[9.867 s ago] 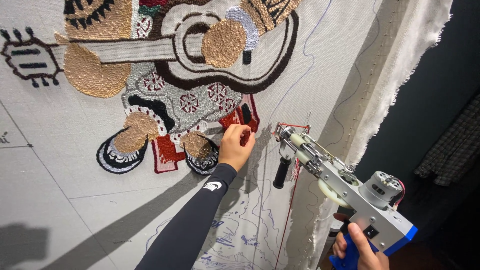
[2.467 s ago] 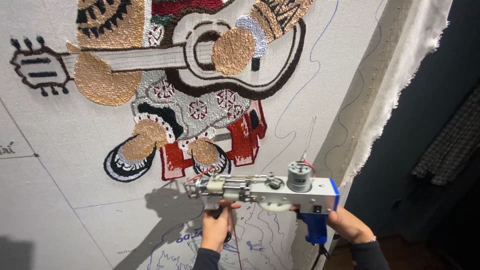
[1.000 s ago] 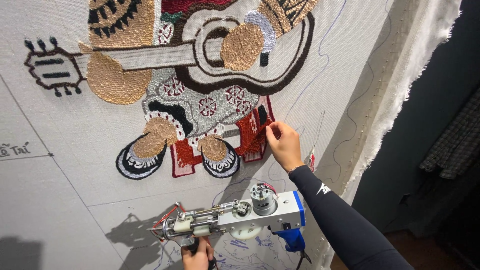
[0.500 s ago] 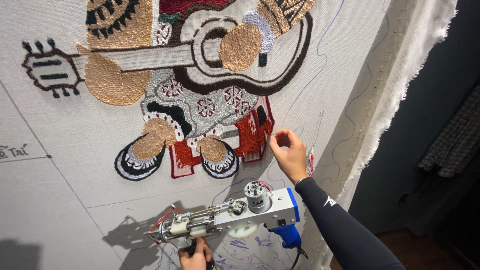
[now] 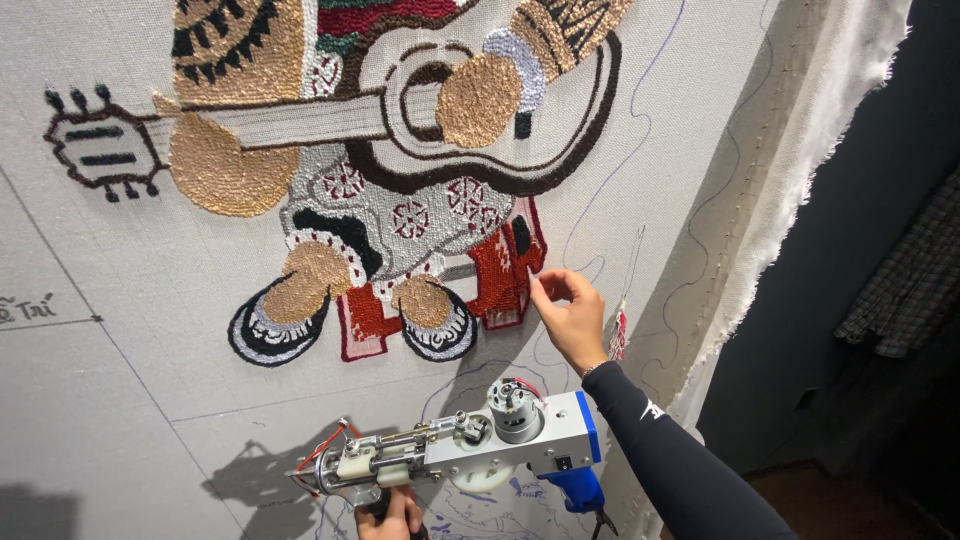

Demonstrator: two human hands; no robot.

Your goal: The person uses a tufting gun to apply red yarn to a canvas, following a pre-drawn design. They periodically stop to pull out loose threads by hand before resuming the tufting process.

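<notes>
Tufting gun (image 5: 470, 450), silver with blue handle, lay level in left hand (image 5: 390, 515), apparently closed around its grip; right hand (image 5: 570, 320) pinched red tufting (image 5: 505, 265).

No packages, signs or screens. One small red-and-white tag (image 5: 617, 335), narrow, hanging at 4 o'clock, just beside my right hand (image 5: 572, 322); detail too small to tell. Short dark handwritten mark (image 5: 28, 309) on the grey cloth (image 5: 130, 430), 9 o'clock edge.
</notes>
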